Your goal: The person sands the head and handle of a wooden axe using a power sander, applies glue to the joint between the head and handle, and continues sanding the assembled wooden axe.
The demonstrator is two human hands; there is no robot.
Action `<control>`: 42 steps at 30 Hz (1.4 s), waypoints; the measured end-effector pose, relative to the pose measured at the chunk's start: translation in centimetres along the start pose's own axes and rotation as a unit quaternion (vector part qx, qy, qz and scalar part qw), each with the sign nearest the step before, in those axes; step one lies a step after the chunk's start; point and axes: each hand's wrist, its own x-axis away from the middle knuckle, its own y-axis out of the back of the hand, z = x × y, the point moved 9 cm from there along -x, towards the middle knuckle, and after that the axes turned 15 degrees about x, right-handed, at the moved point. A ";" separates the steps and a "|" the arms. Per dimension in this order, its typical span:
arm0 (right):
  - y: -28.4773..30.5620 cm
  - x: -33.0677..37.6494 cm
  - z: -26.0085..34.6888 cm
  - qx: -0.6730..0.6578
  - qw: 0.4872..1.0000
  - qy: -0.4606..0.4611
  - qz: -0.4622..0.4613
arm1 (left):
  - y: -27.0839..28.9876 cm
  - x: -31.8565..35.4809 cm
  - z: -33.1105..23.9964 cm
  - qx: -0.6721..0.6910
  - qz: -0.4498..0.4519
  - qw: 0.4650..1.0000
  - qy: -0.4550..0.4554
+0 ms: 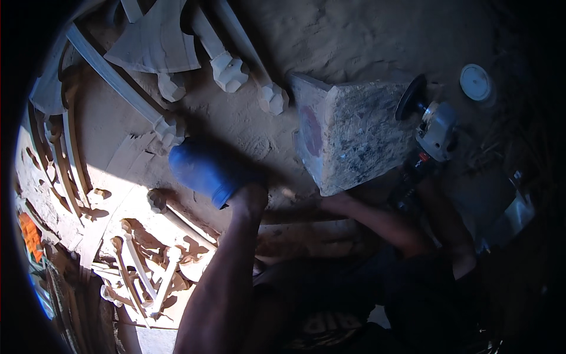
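At the right, in deep shade, my right hand [425, 184] is around the dark body of an angle grinder [435, 133]. Its black round disc [413, 97] stands over the far right edge of a rough, speckled block [368, 133] with a reddish patch on its left face. Dim light blurs the fingers. I cannot make out my left hand. A bare limb [377, 221] passes behind the block's near edge, and its end is hidden. Left of the block, a foot in a blue shoe [206, 171] rests on the ground, apart from it.
Several long pale wooden pieces with faceted ends [229, 72] lie at the far left, beside a flared wooden piece [156, 44]. Smaller wooden pieces [138, 265] are heaped in bright sun at the near left. A white round lid-like object [475, 82] lies at the far right.
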 end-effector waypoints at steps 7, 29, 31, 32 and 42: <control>-4.7 16.4 -11.7 -0.298 0.794 -0.530 0.026 | -12.3 7.4 2.9 -0.088 0.425 0.899 -0.057; -9.6 11.5 -6.7 -0.410 0.717 -0.558 -0.079 | -5.4 0.6 3.7 0.216 0.013 0.966 0.143; -9.1 11.0 -7.0 -0.414 0.717 -0.555 -0.083 | -4.7 1.3 3.9 0.212 -0.104 0.972 0.015; -9.1 10.3 -6.8 -0.416 0.718 -0.552 -0.080 | -4.9 1.3 5.0 0.206 -0.096 0.973 0.041; -9.3 11.7 -7.6 -0.426 0.694 -0.572 -0.097 | -1.7 0.2 0.3 -0.140 -0.065 0.988 0.021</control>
